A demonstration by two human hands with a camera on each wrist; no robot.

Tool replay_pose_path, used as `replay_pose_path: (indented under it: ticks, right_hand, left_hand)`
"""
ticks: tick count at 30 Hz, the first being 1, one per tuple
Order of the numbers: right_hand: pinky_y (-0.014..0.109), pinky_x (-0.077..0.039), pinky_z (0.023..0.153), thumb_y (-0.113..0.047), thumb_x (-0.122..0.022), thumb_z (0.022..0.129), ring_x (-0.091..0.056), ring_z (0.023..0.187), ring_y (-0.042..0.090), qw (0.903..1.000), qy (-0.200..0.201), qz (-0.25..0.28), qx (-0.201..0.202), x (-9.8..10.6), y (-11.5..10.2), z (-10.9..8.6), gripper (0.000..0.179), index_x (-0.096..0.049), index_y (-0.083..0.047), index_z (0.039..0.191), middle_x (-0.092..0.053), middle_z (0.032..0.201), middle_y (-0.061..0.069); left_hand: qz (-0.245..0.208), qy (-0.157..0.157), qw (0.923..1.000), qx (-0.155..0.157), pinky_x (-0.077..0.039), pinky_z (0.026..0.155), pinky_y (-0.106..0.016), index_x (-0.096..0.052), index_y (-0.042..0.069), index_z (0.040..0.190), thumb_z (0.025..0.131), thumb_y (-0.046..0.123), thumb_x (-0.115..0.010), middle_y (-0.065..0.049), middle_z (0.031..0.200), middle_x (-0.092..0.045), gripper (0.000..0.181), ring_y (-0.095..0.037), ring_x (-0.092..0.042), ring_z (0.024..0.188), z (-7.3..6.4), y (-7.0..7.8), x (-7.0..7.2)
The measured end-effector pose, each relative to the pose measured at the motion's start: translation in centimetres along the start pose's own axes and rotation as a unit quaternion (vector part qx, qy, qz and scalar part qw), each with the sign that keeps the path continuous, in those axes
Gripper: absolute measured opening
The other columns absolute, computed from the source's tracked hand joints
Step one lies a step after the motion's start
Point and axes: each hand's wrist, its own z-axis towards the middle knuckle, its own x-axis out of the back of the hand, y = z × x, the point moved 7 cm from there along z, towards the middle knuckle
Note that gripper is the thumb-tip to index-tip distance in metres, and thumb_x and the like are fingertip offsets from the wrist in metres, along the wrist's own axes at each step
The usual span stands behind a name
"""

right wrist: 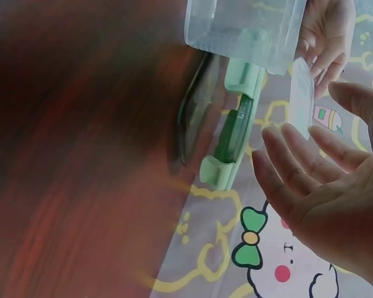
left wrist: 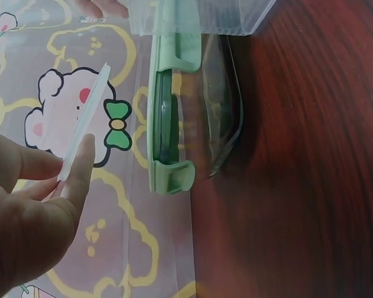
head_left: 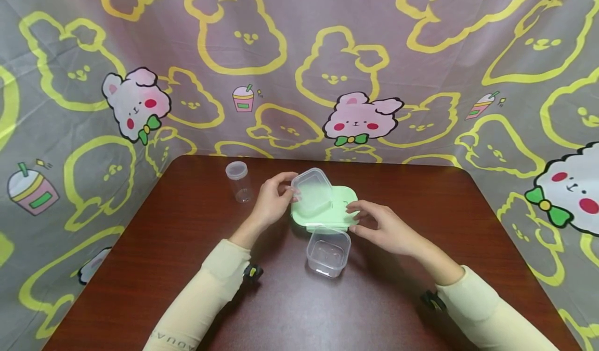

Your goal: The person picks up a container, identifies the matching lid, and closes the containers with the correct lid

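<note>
A translucent, rounded-square plastic lid [head_left: 311,187] is pinched between the fingers and thumb of my left hand [head_left: 271,201]. It is tilted above a food box with a light green clip-on lid [head_left: 345,197], whose glass-like body [left wrist: 227,112] shows in the left wrist view. My right hand [head_left: 385,227] is by the right end of the food box, its fingers spread and slightly bent, holding nothing. In the right wrist view its fingertips [right wrist: 289,133] overlap the thin lid's edge; contact is unclear. A small clear square container [head_left: 328,255], lidless, stands in front of the food box.
A clear cylindrical jar with a whitish lid [head_left: 237,170] stands at the back left of the dark red-brown table [head_left: 412,320]. A patterned cloth [head_left: 281,91] hangs along the table's back and sides.
</note>
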Motion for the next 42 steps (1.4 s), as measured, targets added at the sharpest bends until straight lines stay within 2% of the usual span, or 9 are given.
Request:
replay_pose_path:
  ticks: [5,11,17,22,27,32,38,40,42]
  right_hand:
    - [0.055,-0.055,0.091,-0.006,-0.076,0.090,-0.071,0.103,0.032,0.9999,0.011,-0.001,0.007,0.4,0.1,1.1,0.041,-0.062,0.000,0.128,-0.071,0.120,0.014]
    - [0.046,-0.057,0.080,-0.006,-0.078,0.087,-0.072,0.100,0.033,0.9989,0.035,-0.026,0.019,0.9,0.1,2.4,0.052,-0.056,-0.003,0.135,-0.071,0.117,0.015]
    - [0.048,-0.056,0.075,-0.006,-0.079,0.086,-0.071,0.101,0.034,0.9986,0.047,-0.021,0.014,0.9,0.1,3.7,0.063,-0.050,-0.009,0.142,-0.069,0.119,0.014]
    - [0.051,-0.057,0.077,-0.005,-0.080,0.085,-0.071,0.102,0.034,0.9989,0.047,-0.004,0.002,0.8,0.0,4.3,0.065,-0.049,-0.009,0.142,-0.069,0.121,0.014]
    - [0.052,-0.059,0.083,-0.003,-0.079,0.084,-0.071,0.101,0.033,0.9988,0.048,0.006,0.003,0.7,-0.1,4.8,0.065,-0.049,-0.006,0.141,-0.068,0.122,0.017]
    - [0.055,-0.059,0.081,0.002,-0.079,0.082,-0.071,0.097,0.035,0.9988,0.046,0.015,0.004,0.7,-0.2,5.1,0.067,-0.048,-0.002,0.141,-0.067,0.121,0.020]
    - [0.052,-0.060,0.078,0.006,-0.079,0.080,-0.070,0.095,0.036,0.9987,0.044,0.024,0.004,0.6,-0.1,5.4,0.071,-0.047,0.001,0.143,-0.066,0.119,0.020]
    - [0.050,-0.061,0.078,0.007,-0.080,0.079,-0.069,0.094,0.035,0.9988,0.042,0.026,0.000,0.5,0.0,5.5,0.072,-0.047,0.000,0.143,-0.066,0.118,0.020]
    - [0.047,-0.061,0.077,0.007,-0.081,0.078,-0.068,0.094,0.032,0.9989,0.039,0.024,-0.008,0.4,0.0,5.6,0.074,-0.047,-0.002,0.144,-0.066,0.117,0.018]
  left_hand:
    - [0.003,-0.006,1.0000,-0.004,-0.061,0.079,-0.049,-0.062,-0.005,0.132,0.096,-0.011,-0.054,-0.026,0.094,-0.072,0.037,-0.033,-0.073,0.083,-0.1,0.3,-0.2]
    - [-0.012,-0.013,0.9998,0.000,-0.062,0.078,-0.044,-0.061,-0.006,0.132,0.097,-0.012,-0.054,-0.027,0.097,-0.071,0.037,-0.029,-0.073,0.085,-0.1,0.5,-0.6]
    - [-0.016,-0.015,0.9997,0.004,-0.062,0.079,-0.044,-0.061,-0.006,0.133,0.097,-0.012,-0.054,-0.026,0.103,-0.070,0.037,-0.030,-0.072,0.088,-0.1,0.7,-0.9]
    - [-0.014,-0.017,0.9997,0.005,-0.061,0.080,-0.048,-0.061,-0.006,0.133,0.097,-0.012,-0.054,-0.026,0.100,-0.071,0.037,-0.030,-0.073,0.086,-0.1,0.9,-1.0]
    - [-0.012,-0.020,0.9997,0.002,-0.062,0.078,-0.046,-0.062,-0.006,0.132,0.097,-0.012,-0.053,-0.026,0.102,-0.070,0.036,-0.030,-0.073,0.086,-0.1,1.0,-1.1]
    - [-0.012,-0.026,0.9996,-0.002,-0.062,0.077,-0.044,-0.062,-0.006,0.131,0.096,-0.012,-0.054,-0.026,0.102,-0.070,0.036,-0.030,-0.073,0.085,0.0,1.2,-1.2]
    - [-0.015,-0.036,0.9992,-0.006,-0.062,0.078,-0.046,-0.062,-0.006,0.131,0.097,-0.012,-0.054,-0.028,0.100,-0.070,0.036,-0.037,-0.073,0.086,0.2,1.3,-1.4]
    - [-0.013,-0.042,0.9990,-0.007,-0.062,0.078,-0.045,-0.062,-0.006,0.131,0.097,-0.012,-0.054,-0.028,0.099,-0.070,0.035,-0.035,-0.073,0.085,0.2,1.3,-1.5]
    - [-0.009,-0.049,0.9987,-0.007,-0.062,0.079,-0.047,-0.061,-0.008,0.131,0.097,-0.012,-0.053,-0.029,0.099,-0.070,0.036,-0.037,-0.073,0.085,0.0,1.8,-1.6]
